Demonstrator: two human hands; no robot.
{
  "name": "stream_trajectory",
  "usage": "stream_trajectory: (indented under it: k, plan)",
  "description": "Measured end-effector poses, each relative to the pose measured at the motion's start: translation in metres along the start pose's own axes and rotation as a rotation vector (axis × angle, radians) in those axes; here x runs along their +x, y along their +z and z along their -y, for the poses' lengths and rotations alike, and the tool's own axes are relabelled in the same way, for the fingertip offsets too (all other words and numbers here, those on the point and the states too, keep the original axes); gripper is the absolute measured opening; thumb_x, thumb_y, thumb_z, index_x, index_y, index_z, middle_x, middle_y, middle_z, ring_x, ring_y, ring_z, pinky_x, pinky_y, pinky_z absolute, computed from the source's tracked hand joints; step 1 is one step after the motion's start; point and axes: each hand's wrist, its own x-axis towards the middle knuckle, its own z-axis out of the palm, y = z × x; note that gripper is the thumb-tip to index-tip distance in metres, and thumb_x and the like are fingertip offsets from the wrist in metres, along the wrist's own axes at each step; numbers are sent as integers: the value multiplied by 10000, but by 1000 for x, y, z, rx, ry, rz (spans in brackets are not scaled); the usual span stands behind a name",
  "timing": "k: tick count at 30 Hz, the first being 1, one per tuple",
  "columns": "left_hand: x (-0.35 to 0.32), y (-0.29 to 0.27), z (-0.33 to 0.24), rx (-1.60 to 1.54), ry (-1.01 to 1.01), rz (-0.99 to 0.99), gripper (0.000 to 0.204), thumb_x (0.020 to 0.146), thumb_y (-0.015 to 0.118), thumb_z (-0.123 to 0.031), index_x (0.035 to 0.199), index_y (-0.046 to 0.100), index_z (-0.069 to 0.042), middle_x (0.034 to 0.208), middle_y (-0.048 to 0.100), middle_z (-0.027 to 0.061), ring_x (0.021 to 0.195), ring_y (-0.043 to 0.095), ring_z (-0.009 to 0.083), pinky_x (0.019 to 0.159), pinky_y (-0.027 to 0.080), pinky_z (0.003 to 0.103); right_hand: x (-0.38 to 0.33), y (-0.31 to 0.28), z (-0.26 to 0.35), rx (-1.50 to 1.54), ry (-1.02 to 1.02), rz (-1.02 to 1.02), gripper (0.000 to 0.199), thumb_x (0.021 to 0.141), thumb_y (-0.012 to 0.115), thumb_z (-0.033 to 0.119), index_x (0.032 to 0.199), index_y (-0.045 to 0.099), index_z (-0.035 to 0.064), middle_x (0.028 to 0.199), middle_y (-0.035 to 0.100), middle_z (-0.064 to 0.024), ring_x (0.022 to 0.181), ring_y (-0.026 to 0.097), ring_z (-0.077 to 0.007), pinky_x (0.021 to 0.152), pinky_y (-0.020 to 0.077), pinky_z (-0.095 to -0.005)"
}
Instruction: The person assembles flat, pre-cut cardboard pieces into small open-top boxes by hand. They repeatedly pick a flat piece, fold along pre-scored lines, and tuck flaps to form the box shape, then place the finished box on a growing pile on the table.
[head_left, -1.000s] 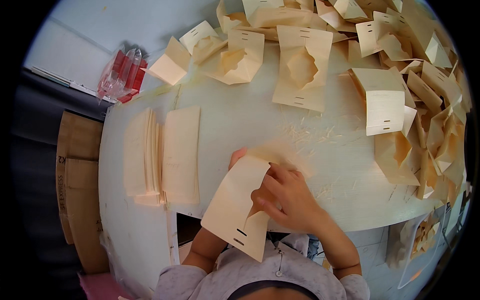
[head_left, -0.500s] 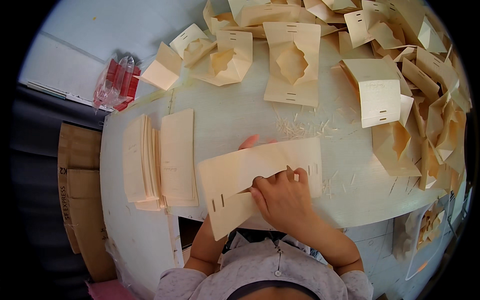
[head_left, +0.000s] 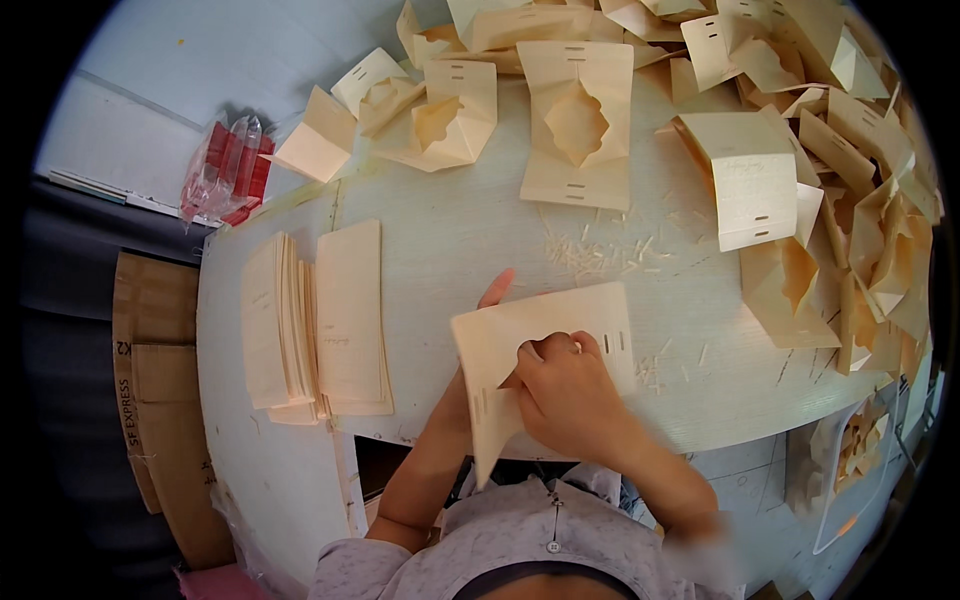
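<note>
A cream folded card (head_left: 545,310) with slots at its ends and a cut-out in its middle is held tilted over the table's near edge. My left hand (head_left: 496,289) supports it from behind; one finger sticks out past the upper edge, and the card hides the rest. On the front, my right hand (head_left: 568,385) is closed, its fingers curled and pinched at the cut-out, covering most of that opening. Small cream paper scraps (head_left: 590,250) lie just beyond the card. Above them, one opened card (head_left: 577,180) with a scalloped hole lies flat.
Flat cream cards (head_left: 350,310) are stacked at the left of the white table (head_left: 440,230). Popped-open cards (head_left: 850,150) pile up along the far and right sides. A red packet in clear plastic (head_left: 228,170) sits far left. Cardboard (head_left: 165,400) stands beside the table.
The card's left end has swung inward and folded more toward me. My left forearm has come further up behind it, while my right hand stays at the cut-out.
</note>
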Motion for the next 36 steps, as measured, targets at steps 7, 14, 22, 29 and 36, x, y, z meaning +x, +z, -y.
stream_trajectory:
  k: [7, 14, 22, 29, 36]
  plan:
    - [-2, -4, -1, 79, 61, -10, 1004, 665, 661, -531, 1378, 83, -125, 1280, 395, 215, 1141, 462, 303, 938, 420, 409, 3, -6, -11, 184, -85, 169, 140, 694, 500, -8, 817, 562, 9, 947, 526, -149, 944, 488, -289, 806, 355, -439]
    - [2, -4, -9, -140, 31, -19, 643, 859, 525, -369, 1371, 180, -187, 1310, 335, 252, 1199, 386, 351, 956, 386, 498, -4, -17, 3, 143, -136, 136, 219, 700, 526, -9, 905, 588, 37, 1063, 539, -113, 1002, 497, -236, 905, 295, -453]
    - [-3, 6, -23, -527, 38, 143, 515, 912, 440, -278, 1370, 208, -242, 1359, 242, 253, 1249, 287, 394, 965, 345, 555, -17, -12, 18, 80, -179, 45, 412, 629, 556, 14, 1038, 564, 65, 1113, 555, -82, 1050, 502, -210, 971, 185, -543]
    - [-8, 5, -21, -507, 32, 141, 554, 900, 462, -304, 1382, 194, -255, 1376, 217, 241, 1269, 247, 393, 998, 304, 541, -17, -11, 23, 163, -193, 26, 476, 670, 555, 63, 1139, 484, 21, 1108, 545, -100, 1072, 474, -240, 940, 150, -613]
    - [-10, 12, -16, -368, 31, 51, 698, 827, 564, -400, 1390, 183, -242, 1388, 209, 229, 1272, 249, 376, 1004, 301, 513, -19, -8, 25, 162, -162, 132, 524, 722, 570, 118, 1215, 428, 12, 1034, 590, -77, 1053, 509, -225, 966, 65, -622]
